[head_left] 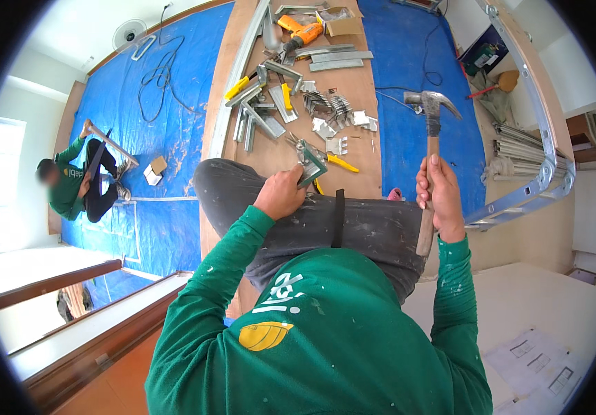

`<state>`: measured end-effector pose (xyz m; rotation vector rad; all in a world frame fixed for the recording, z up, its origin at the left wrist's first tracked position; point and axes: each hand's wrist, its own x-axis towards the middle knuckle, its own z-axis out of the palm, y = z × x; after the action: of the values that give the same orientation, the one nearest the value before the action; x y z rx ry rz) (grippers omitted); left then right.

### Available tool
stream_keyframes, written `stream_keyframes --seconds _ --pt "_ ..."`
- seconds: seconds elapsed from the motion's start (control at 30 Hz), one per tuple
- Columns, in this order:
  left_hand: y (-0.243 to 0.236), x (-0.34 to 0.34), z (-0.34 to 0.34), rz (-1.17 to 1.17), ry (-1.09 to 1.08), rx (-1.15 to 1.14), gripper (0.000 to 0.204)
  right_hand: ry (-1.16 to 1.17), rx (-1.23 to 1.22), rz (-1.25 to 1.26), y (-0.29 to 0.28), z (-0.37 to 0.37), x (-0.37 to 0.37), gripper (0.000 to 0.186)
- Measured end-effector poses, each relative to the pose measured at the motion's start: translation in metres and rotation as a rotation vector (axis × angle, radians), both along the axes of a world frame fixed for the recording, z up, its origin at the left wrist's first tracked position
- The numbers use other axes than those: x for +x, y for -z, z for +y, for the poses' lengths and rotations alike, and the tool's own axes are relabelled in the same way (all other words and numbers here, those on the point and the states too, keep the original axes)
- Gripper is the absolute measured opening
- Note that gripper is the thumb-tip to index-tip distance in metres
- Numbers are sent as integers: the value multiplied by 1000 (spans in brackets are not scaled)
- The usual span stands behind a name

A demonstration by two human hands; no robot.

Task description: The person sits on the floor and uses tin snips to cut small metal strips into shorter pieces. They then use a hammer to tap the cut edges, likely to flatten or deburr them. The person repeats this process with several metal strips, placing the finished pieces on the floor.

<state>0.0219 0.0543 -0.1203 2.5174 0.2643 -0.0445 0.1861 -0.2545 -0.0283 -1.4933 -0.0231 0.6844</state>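
My right hand (442, 194) is closed around the wooden handle of a claw hammer (433, 143), its metal head raised at the far end. My left hand (281, 196) grips a small L-shaped metal piece (312, 168), which shows green along its edges, above my lap. Just past that piece lie pliers with yellow handles (342, 164) on a wooden board (359, 146). Farther up the board are several cut metal channels (260, 119), a cluster of metal clips (332, 105) and an orange power drill (303, 31).
Blue sheeting (173, 76) covers the floor on both sides. A co-worker (70, 180) sits at the left holding a long bar, near a small open box (153, 170). An aluminium ladder (545, 166) stands at the right, beside stacked metal lengths (519, 145).
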Motion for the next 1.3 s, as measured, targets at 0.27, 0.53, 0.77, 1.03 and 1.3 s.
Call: stream_keyframes --seconds 0.27,0.53,0.77,1.03,1.3 --pt "-1 26 -15 -40 -97 -72 27 -132 -103 -59 35 13 -5 38" --pt "3 22 -18 -87 -44 -138 25 -88 52 -177 1 34 -15 38" --pt "18 9 -18 -65 -10 -93 26 -398 -205 -179 25 19 -9 39" --pt "2 28 -12 5 -330 -274 50 -233 -628 -644 80 27 20 33" --pt "3 38 3 -363 -463 -715 53 -338 -719 -846 147 72 -17 27"
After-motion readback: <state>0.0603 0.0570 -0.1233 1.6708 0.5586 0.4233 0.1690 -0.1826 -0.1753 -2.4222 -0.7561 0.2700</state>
